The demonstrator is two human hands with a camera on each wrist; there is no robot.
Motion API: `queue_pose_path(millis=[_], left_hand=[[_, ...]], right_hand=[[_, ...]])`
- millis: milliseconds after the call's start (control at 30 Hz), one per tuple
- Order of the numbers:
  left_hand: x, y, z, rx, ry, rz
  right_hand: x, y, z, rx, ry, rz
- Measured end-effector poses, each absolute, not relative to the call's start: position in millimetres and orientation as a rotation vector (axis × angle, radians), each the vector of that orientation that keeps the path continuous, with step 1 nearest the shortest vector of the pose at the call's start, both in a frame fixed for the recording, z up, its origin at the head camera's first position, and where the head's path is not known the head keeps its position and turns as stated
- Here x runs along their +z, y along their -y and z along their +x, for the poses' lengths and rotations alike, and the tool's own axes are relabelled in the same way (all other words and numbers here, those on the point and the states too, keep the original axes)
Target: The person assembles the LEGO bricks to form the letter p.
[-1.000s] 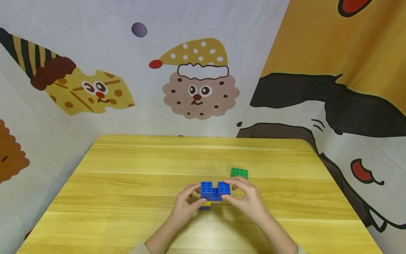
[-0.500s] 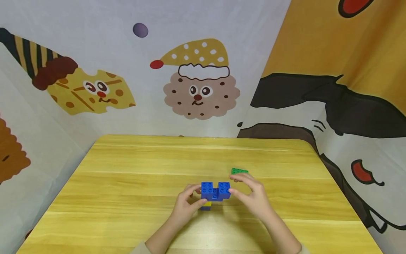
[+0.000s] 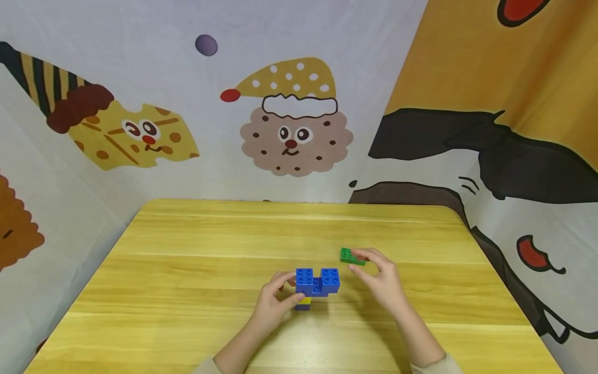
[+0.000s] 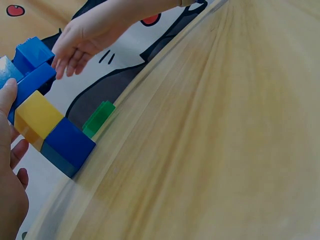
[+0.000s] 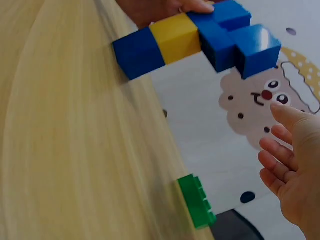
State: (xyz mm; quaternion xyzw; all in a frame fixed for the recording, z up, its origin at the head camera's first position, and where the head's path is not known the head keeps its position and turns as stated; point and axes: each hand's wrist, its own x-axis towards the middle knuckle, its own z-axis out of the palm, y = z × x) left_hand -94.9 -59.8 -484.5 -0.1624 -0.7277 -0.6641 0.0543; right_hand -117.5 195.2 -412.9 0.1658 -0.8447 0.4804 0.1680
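A small block tower stands upright on the table: a dark blue brick (image 5: 139, 54) at the bottom, a yellow brick (image 5: 175, 37) above it, and a wider blue brick (image 4: 34, 86) across that. Two square blue bricks (image 3: 329, 280) sit on top with a gap between them. My left hand (image 3: 273, 302) holds the tower's upper left side between thumb and fingers. Beyond the tower, to the right, lies a flat green brick (image 3: 346, 255). My right hand (image 3: 384, 280) hovers over it, fingers extended, apart from the brick in the right wrist view.
The wooden table (image 3: 187, 291) stretches out around the tower. Behind it hangs a cloth (image 3: 196, 182) printed with cartoon food figures, and more printed cloth (image 3: 537, 234) hangs to the right.
My right hand has let go of the top right blue brick and moved away to the right, over the green brick. The left hand and the tower stay in place.
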Motion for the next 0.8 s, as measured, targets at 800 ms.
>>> queue_pose_path(millis=[800], left_hand=[[-484.1,59.8,-94.8,-2.019,2.214,-0.498]], right_hand=[[-471.8,-224.5,-156.8,1.339,2.482,0.423]])
